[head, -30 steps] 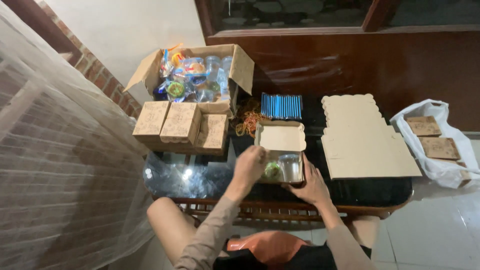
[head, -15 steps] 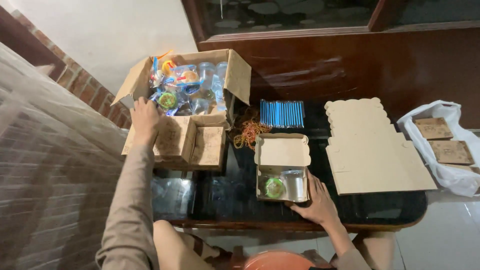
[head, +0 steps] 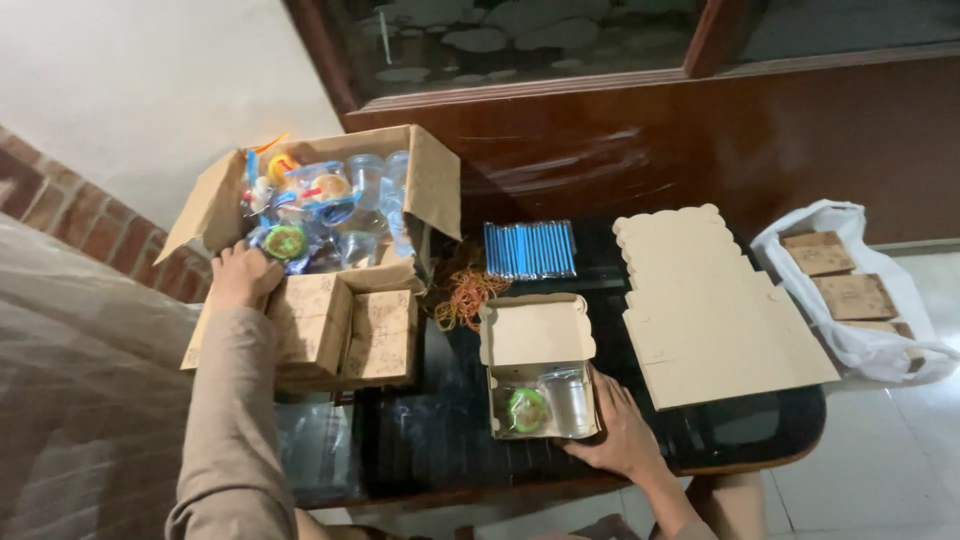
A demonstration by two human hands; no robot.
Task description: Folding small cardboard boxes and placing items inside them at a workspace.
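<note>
The left hand point(head: 243, 278) reaches into the carton point(head: 215, 205), well left of the open box point(head: 537, 362). Its fingers touch a green-lidded cup point(head: 285, 241) among the packed cups; whether that grip is clenched cannot be told. Rubber bands point(head: 462, 294) lie just left of the box and blue straws point(head: 530, 249) behind it. The right hand point(head: 620, 435) steadies the box's right lower corner, grip loosely curled on its wall. Flat cardboard point(head: 715, 305) lies right of it on the table point(head: 420, 440).
</note>
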